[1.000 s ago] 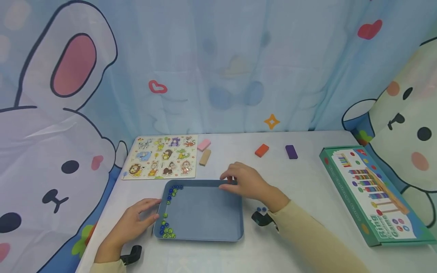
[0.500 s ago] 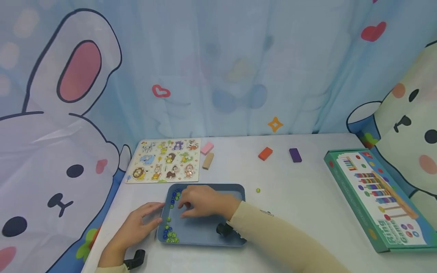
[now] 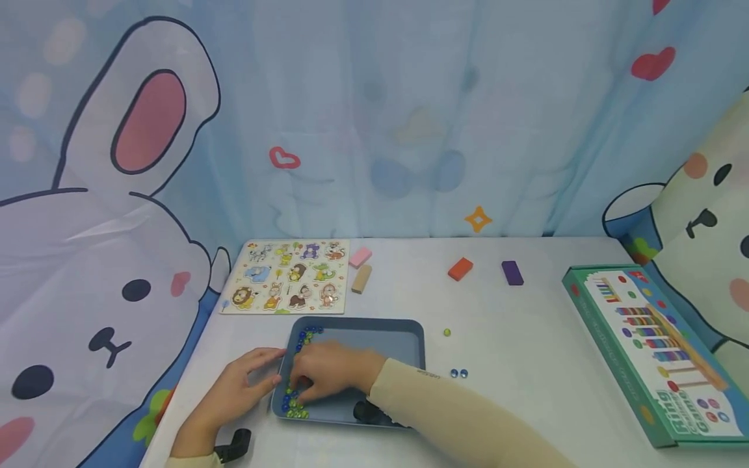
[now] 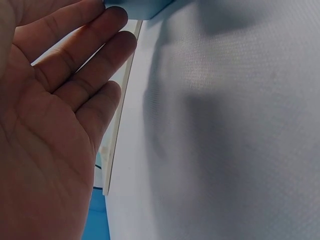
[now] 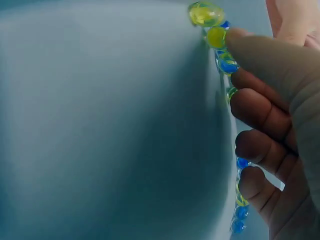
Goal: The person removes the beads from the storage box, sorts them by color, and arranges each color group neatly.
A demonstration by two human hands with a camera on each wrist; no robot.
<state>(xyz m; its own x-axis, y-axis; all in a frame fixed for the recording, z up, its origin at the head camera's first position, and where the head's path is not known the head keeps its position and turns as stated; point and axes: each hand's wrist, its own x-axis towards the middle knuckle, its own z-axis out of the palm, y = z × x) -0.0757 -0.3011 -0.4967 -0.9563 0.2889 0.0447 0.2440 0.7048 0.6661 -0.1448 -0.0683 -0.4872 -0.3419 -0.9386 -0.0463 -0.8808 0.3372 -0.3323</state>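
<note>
My right hand [image 3: 336, 369] reaches down into the blue-grey tray [image 3: 374, 325], at the glass marbles along its left side. In the right wrist view, its thumb tip overlaps a yellow marble [image 5: 216, 37]. The index fingertip sits right by a blue marble [image 5: 228, 65], with a gap between thumb and finger. Green marbles [image 3: 297, 413] cluster in the near left corner, and blue marbles [image 3: 303, 335] line the far left. My left hand [image 3: 234, 387] has its fingers extended, with fingertips and thumb at the tray's left rim.
On the table to the right lie a green marble [image 3: 447, 332] and two blue marbles [image 3: 459, 373]. Behind the tray are an animal puzzle board [image 3: 285, 278] and pink, tan [image 3: 361, 278], orange [image 3: 460, 268] and purple [image 3: 512, 273] blocks. A green toy box [image 3: 655, 357] lies at right.
My right hand has moved from the tray's far right rim leftward, then nearer, to the marbles on the left. The green marble right of the tray now shows. My left hand stays at the rim.
</note>
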